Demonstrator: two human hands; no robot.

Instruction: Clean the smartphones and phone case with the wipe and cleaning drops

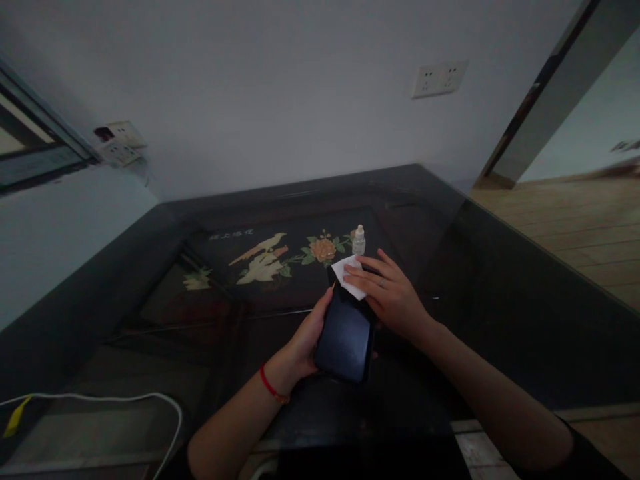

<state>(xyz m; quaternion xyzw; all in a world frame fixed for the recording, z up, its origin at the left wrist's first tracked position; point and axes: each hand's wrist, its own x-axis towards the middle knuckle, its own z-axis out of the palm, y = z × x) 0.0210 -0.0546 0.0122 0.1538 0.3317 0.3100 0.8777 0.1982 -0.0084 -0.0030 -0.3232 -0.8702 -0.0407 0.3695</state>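
A dark smartphone with a black screen rests in my left hand, whose fingers wrap round it from beneath. The thumb lies along its left edge. My right hand presses a folded white wipe against the top end of the screen, with the fingers laid over it. Just beyond the phone, a small white dropper bottle stands upright on the dark glossy table.
Flowers and birds decorate the tabletop. A white cable with a yellow tag runs along the left front. Wall sockets sit above the table at the back, and a wooden floor shows at right.
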